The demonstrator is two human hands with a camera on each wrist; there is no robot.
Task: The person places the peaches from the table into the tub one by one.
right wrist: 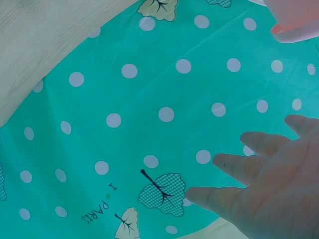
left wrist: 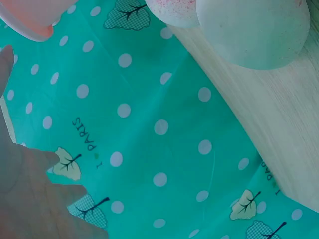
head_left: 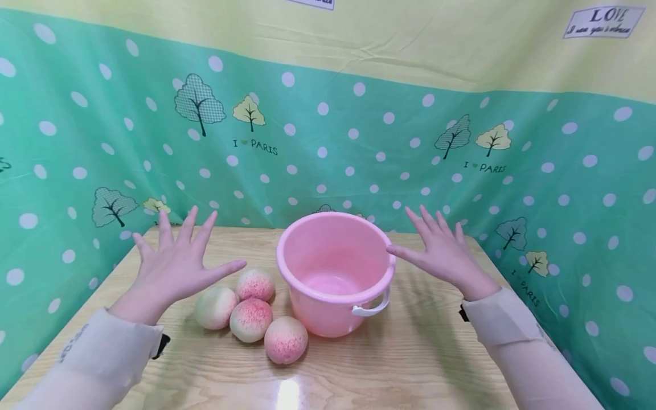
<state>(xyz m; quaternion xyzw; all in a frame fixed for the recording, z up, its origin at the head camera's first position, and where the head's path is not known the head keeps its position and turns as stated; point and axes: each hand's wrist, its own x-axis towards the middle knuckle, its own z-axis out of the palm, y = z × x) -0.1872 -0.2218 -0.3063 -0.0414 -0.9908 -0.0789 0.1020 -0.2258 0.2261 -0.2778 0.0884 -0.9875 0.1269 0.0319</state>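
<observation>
The left hand (head_left: 176,269) and right hand (head_left: 445,255) spread their fingers (head_left: 205,232) wide and empty, seemingly before any grasp, which would call for lowering and curling them round the peaches (head_left: 251,320), left of the central bucket (head_left: 328,314).

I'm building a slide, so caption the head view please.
Left hand and right hand spread above a wood-grain table, with four peaches beside a pink bucket.
</observation>
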